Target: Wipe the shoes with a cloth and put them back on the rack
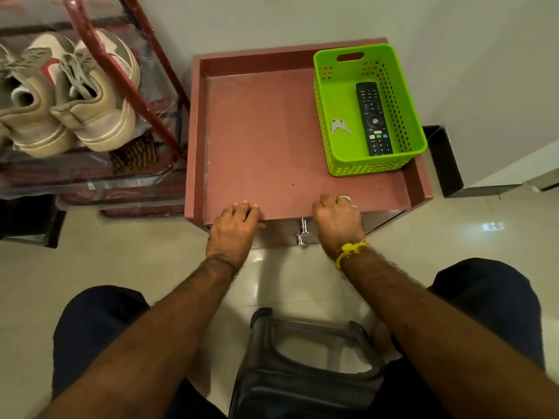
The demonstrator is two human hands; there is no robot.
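A pair of beige sneakers point(69, 98) stands on the top shelf of the red-framed shoe rack point(102, 71) at the upper left, heels toward me. No cloth is in view. My left hand point(234, 226) and my right hand point(338, 220) both rest on the front edge of a pink cabinet point(260, 140), fingers curled over the edge, nothing else in them. My right hand wears a ring and a yellow wrist thread.
A green basket point(325, 95) with a black remote point(373, 117) and keys point(338, 127) sits on the cabinet's right side. A metal drawer knob point(302, 231) shows between my hands. A dark stool point(305, 364) stands between my knees. Lower rack shelves hold wrapped items.
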